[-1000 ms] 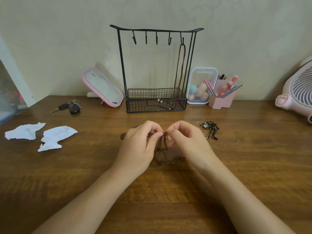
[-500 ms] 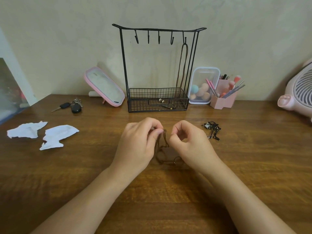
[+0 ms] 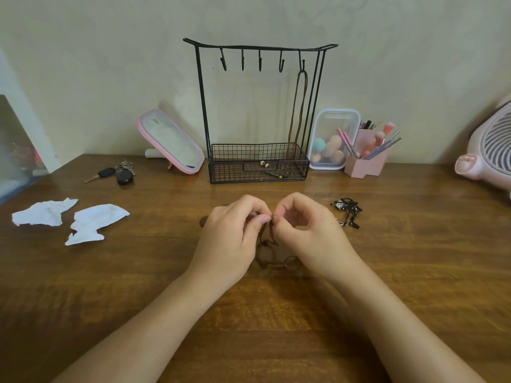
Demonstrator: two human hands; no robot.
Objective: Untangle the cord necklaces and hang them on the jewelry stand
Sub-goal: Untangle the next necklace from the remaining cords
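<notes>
Left edge of the table (image 3: 414,272): two torn paper scraps (image 3: 69,219), with car keys (image 3: 119,172) behind them. A pink mirror (image 3: 172,142) leans near the back edge.

Back edge, centre: jewelry stand (image 3: 260,111). One hung necklace (image 3: 300,106) drops from its rightmost hook into the wire basket.

Table centre: left hand (image 3: 229,241), fingers curled, pinches the tangled brown cord (image 3: 266,250). Right hand (image 3: 309,233), also curled, pinches the same cord, and the fingertips of the two hands almost touch. The cord's loops and ring lie on the wood between the wrists.

Black cord bundle (image 3: 347,211) lies just right of the right hand. Toward the back right corner: clear box (image 3: 334,139), brush pot (image 3: 365,161), pink fan (image 3: 486,150).
</notes>
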